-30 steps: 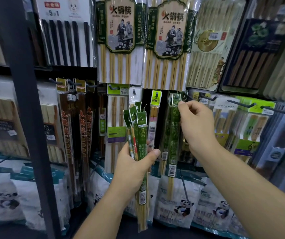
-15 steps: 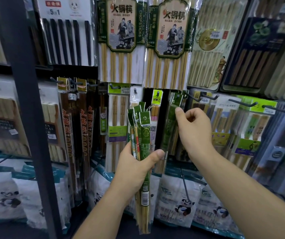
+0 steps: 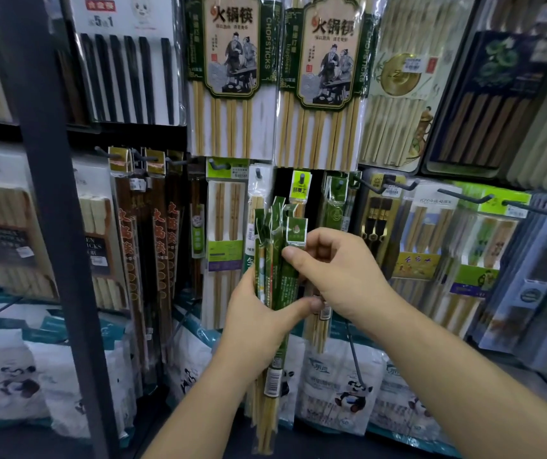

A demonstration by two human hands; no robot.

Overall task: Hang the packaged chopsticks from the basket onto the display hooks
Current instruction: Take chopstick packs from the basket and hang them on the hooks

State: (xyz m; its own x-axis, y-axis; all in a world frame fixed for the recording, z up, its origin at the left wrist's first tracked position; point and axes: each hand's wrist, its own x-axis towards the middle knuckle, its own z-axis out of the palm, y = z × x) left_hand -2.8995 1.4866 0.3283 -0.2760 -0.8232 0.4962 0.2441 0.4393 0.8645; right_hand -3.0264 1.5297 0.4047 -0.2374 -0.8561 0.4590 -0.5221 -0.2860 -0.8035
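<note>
**A:** Where are the packs that need hanging?

**B:** In the left hand (image 3: pixel 258 329). It holds a bundle of green chopstick packs (image 3: pixel 273 276) upright in front of the middle of the rack. The fingers wrap it from the left and the thumb lies across the front.

**A:** What is inside the sleeves?

**B:** Pale bamboo sticks. Their lower ends show through the clear plastic below a barcode label (image 3: pixel 272 380).

**A:** And the right hand?

**B:** The right hand (image 3: pixel 338 270) is curled at the top of the bundle. Its thumb presses the front of the rightmost pack (image 3: pixel 295 233) and the fingers tuck behind, pinching it just under its header tab.

**A:** Is anything on the hooks?

**B:** A hung green pack (image 3: pixel 335 207) sits just behind and to the right of the bundle. Farther right, black display hooks (image 3: pixel 384 186) stick out, loaded with other sets.

**A:** What else is around?

**B:** Two large hot-pot chopstick packs (image 3: pixel 232 77) hang above, with a black chopstick set (image 3: pixel 126 61) to their left. Brown packs with red characters (image 3: pixel 159 243) hang at mid-left, and panda-printed bags (image 3: pixel 341 385) run along the bottom.

**A:** Does anything block the view?

**B:** A dark upright post (image 3: pixel 50 226) stands near on the left and covers part of the rack there.
</note>
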